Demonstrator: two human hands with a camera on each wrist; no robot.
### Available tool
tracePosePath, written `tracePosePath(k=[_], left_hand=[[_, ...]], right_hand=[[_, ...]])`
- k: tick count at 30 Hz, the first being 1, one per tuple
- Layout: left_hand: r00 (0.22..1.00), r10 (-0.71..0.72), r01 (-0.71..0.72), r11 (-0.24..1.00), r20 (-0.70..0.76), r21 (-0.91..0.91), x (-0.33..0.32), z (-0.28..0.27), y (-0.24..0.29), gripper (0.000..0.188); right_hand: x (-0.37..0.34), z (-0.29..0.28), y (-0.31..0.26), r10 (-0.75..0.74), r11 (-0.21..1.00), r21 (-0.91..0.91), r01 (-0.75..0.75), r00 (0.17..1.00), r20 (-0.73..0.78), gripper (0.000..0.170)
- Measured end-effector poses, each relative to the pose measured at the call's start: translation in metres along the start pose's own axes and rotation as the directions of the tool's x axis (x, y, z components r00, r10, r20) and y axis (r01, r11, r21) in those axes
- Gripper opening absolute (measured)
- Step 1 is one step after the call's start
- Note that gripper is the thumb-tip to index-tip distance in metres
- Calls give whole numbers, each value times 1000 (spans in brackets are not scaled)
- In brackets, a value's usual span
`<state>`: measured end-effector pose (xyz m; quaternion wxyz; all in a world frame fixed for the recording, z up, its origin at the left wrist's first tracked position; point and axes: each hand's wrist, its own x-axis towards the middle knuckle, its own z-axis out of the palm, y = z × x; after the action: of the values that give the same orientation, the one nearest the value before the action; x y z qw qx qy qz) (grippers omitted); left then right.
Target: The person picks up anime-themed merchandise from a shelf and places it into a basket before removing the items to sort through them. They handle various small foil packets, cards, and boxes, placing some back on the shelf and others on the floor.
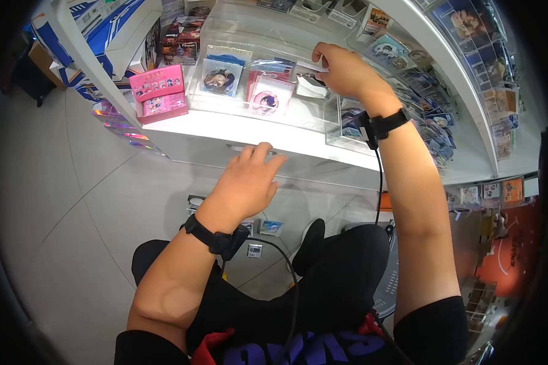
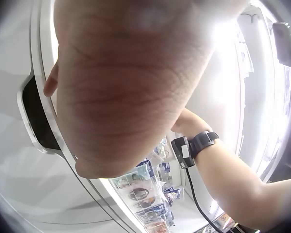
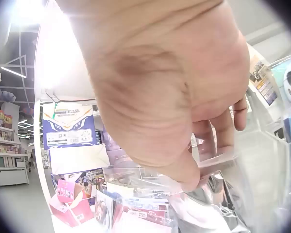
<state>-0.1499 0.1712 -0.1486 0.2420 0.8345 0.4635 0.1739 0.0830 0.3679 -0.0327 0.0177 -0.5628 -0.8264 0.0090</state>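
While the right hand [image 1: 347,72] reaches into a clear bin [image 1: 225,109], its fingers bend over a silver-white packet [image 1: 311,87]; whether they grasp it, I cannot tell. Left of those fingers stand a pink-and-white pack [image 1: 266,100] and a blue pack [image 1: 220,79], with a pink box [image 1: 159,94] farther left. The left hand [image 1: 240,182], holding nothing, has loosely spread fingers near the shelf's front edge [image 1: 286,139].
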Motion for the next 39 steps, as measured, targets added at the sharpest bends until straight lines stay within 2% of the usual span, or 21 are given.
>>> tracePosePath(k=[1, 2, 4, 5, 8, 10, 12, 14, 15, 16, 18, 20, 22, 27, 30, 32, 33, 36, 39], left_hand=[[1000, 4, -4, 1000, -16, 1, 0, 3, -1, 52], [1000, 0, 0, 1000, -6, 3, 0, 3, -2, 51], [1000, -9, 9, 1000, 7, 12, 1, 3, -2, 51], [1000, -17, 17, 1000, 19, 11, 0, 3, -2, 51], [998, -43, 42, 999, 47, 31, 0, 3, -1, 51], [999, -36, 34, 998, 38, 55, 0, 5, -1, 51], [998, -45, 43, 998, 43, 43, 0, 4, 0, 50], [998, -46, 44, 998, 49, 40, 0, 3, 0, 50], [997, -49, 47, 998, 52, 37, 1, 4, 0, 50], [998, -43, 42, 999, 45, 29, 1, 5, -1, 50], [998, -45, 44, 998, 42, 40, 1, 5, 0, 50], [998, -49, 47, 997, 43, 55, 1, 7, -1, 51], [999, -40, 37, 997, 37, 67, 0, 9, -2, 50], [998, -54, 51, 996, 45, 68, -4, 8, -3, 50], [997, -55, 51, 997, 61, 61, -4, 7, -5, 49], [997, -56, 52, 997, 52, 62, -4, 8, -5, 49], [996, -63, 60, 996, 58, 65, -4, 5, -3, 49], [995, -69, 63, 996, 79, 68, -4, 3, -2, 48], [994, -68, 60, 994, 82, 95, -3, 6, -3, 48]], right_hand=[[0, -1, -2, 64, 997, 44, -67, 996, 61, 42], [-8, 5, -8, 27, 1000, 16, -26, 997, -68, 37], [-9, 17, -2, -145, 979, -167, 120, 978, -147, 37], [-13, 23, 0, -202, 954, -265, 142, 956, -213, 39], [-16, 29, 5, -242, 919, -369, 137, 935, -257, 41], [-15, 34, 3, -246, 906, -407, 118, 928, -279, 53], [-16, 36, -2, -324, 880, -456, 129, 866, -380, 44], [-15, 37, -10, -370, 859, -487, 155, 846, -383, 44], [-12, 36, -15, -398, 855, -466, 228, 865, -306, 48], [-10, 36, -22, -432, 857, -427, 288, 854, -291, 39], [-16, 33, -46, -196, 962, -212, 172, 975, -101, 34], [-12, 31, -56, -199, 966, -176, 191, 980, -26, 40], [-10, 36, -63, -204, 957, -214, 195, 979, -20, 49], [-5, 45, -69, -196, 947, -261, 187, 981, -9, 58], [1, 52, -67, -226, 937, -274, 215, 974, -9, 52], [3, 51, -68, -241, 938, -264, 227, 970, -24, 54], [2, 51, -67, -275, 938, -235, 254, 959, -64, 50], [4, 56, -68, -299, 929, -264, 259, 946, -123, 43], [4, 59, -70, -275, 932, -284, 226, 950, -146, 43]])
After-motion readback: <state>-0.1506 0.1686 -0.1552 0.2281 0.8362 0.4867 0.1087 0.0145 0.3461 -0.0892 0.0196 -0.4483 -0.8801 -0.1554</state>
